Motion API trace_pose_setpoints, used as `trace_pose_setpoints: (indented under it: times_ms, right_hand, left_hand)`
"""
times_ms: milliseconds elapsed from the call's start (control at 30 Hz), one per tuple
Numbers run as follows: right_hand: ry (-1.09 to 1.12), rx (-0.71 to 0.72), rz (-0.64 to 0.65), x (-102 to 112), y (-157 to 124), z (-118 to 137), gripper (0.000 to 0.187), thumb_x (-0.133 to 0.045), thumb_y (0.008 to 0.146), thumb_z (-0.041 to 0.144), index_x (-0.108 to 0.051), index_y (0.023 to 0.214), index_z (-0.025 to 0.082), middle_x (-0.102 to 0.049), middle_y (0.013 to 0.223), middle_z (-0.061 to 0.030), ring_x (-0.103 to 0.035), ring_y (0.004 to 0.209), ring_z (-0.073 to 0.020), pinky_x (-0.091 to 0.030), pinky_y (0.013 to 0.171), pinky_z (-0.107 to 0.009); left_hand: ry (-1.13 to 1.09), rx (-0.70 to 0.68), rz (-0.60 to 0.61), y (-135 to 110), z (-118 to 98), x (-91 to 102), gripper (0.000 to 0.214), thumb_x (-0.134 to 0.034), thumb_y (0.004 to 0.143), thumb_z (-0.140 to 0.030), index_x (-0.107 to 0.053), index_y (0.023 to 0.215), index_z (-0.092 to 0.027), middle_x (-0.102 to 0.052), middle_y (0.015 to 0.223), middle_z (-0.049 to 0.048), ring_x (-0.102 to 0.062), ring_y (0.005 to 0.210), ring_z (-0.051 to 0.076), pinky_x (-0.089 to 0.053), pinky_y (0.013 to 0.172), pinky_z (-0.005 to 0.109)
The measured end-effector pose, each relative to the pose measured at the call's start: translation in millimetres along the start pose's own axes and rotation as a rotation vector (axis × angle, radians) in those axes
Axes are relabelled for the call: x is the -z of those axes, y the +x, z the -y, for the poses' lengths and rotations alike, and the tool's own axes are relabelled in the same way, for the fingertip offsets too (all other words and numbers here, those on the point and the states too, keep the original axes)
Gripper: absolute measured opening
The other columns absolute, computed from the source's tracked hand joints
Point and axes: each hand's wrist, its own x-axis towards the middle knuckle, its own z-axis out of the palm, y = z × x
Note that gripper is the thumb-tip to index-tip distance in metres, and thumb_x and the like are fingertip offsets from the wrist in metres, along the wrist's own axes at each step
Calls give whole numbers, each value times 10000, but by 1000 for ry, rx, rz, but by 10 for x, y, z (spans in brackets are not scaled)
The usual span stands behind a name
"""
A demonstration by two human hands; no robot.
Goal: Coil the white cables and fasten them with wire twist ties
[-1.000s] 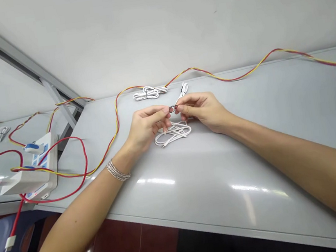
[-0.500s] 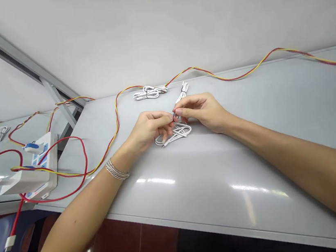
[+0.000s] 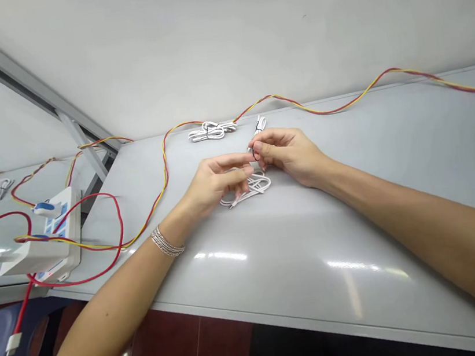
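A coiled white cable [image 3: 250, 188] lies on the grey table [image 3: 298, 240] under both hands. My left hand [image 3: 216, 183] rests over its left part, fingers curled and pinched on the coil. My right hand [image 3: 289, 153] is just to the right, its thumb and fingers pinched on a small dark tie [image 3: 254, 153] at the top of the coil. A silver bracelet [image 3: 165, 241] sits on my left wrist.
Two more bundled white cables, one [image 3: 211, 130] and another [image 3: 259, 125], lie near the wall. A twisted red and yellow wire [image 3: 333, 108] runs along the table's back. A white power strip [image 3: 42, 239] with red leads sits at the left, beside a metal frame [image 3: 79, 137].
The dark tie, held up between both hands a second ago, has come down to the coil. My right hand now pinches it a little higher and my left hand has lowered onto the cable.
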Motion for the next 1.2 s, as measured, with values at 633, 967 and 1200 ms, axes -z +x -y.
trace_pose_setpoints:
  times_ms: [633,967,1200]
  right_hand:
    - [-12,-31,55,-9,-19,32,287,-839,704,420,-714,778,172,-631,717,4,-528,595,-97,-433,566,-258]
    - [-34,-73,94,-17,-24,71,222,-821,699,374,-753,732,165,-631,660,5,-509,589,-82,-400,558,-246]
    - [-10,-76,80,1,-12,37,264,-837,689,395,-770,809,170,-635,681,2,-514,597,-87,-403,557,-239]
  left_hand:
    - [579,-550,-287,-13,91,-66,119,-772,768,-249,-710,755,-149,-652,786,45,-572,614,96,-472,547,238]
    - [767,-589,-287,-34,83,-33,73,-734,786,-239,-720,793,-168,-678,955,87,-632,729,129,-488,495,210]
    - [853,-682,-282,-21,103,-5,77,-706,813,-222,-726,818,-148,-710,955,85,-661,794,135,-525,516,175]
